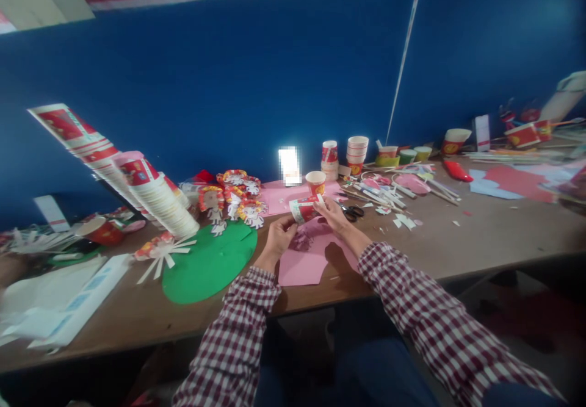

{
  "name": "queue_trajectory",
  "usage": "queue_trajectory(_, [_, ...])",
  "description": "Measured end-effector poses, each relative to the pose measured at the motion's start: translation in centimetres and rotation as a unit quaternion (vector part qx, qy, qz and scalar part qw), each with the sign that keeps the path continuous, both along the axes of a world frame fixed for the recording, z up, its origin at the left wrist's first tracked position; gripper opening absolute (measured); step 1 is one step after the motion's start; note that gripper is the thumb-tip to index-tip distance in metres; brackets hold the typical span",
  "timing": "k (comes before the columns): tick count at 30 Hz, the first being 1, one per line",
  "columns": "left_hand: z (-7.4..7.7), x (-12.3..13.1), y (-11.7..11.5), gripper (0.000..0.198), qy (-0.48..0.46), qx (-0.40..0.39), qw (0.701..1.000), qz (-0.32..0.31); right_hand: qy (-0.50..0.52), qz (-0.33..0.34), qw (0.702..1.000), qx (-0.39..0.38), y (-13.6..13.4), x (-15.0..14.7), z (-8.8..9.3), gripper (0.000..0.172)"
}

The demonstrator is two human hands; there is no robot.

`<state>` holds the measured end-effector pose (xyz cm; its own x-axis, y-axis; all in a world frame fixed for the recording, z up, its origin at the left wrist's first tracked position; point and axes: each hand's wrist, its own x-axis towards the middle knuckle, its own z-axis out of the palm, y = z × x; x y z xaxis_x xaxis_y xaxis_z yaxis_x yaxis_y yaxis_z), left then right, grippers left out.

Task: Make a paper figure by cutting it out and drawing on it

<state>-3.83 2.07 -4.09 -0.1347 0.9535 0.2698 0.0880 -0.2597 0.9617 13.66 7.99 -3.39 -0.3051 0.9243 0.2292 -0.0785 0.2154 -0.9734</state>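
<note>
Between my two hands a red and white paper cup (304, 209) is held on its side above the pink paper (302, 266). My left hand (280, 237) has its fingers closed on the cup's left end. At the other end, my right hand (333, 215) grips it with thumb and fingers. Just behind stands another paper cup (315, 183), upright with its mouth up. A pair of black-handled scissors (352, 212) lies right of my right hand. To the left is a round green sheet (210, 266), with several paper lion cutouts (235, 196) at its far edge.
Tall leaning stacks of paper cups (160, 196) rise at the left. Shorter cup stacks (357, 151) stand by the blue partition (229, 90). Sticks and paper scraps (405, 221) litter the right side, near a red stapler-like object (456, 171). A lit, blurred-out screen (289, 166) stands behind.
</note>
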Motion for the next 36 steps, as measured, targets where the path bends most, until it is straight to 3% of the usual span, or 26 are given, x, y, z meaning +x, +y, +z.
queue_trajectory(7, [0.1,0.1,-0.1,0.028,-0.009,-0.008,1.0,0.015,-0.028,-0.018,0.999,0.038,0.2,-0.4,-0.1,0.04])
queue_trajectory(11, [-0.2,0.0,0.0,0.033,-0.031,-0.007,0.998,0.056,-0.058,-0.087,0.99,0.096,-0.1,-0.1,0.2,0.045])
queue_trajectory(15, [-0.2,-0.6,-1.1,0.037,-0.062,-0.004,0.994,0.085,-0.135,-0.186,0.96,0.162,-1.6,1.9,0.6,0.04])
queue_trajectory(19, [0.1,-1.8,-3.7,0.041,-0.101,-0.01,0.991,0.091,-0.253,-0.231,0.918,0.198,-3.6,4.5,0.4,0.03])
queue_trajectory(27, [0.4,-2.7,-8.6,0.048,-0.199,-0.032,0.977,0.076,-0.447,-0.276,0.837,0.153,-3.7,5.5,-0.3,0.028])
queue_trajectory(36, [0.1,-2.3,-8.4,0.044,-0.219,-0.032,0.973,0.064,-0.516,-0.32,0.789,0.091,-4.2,5.8,0.2,0.026])
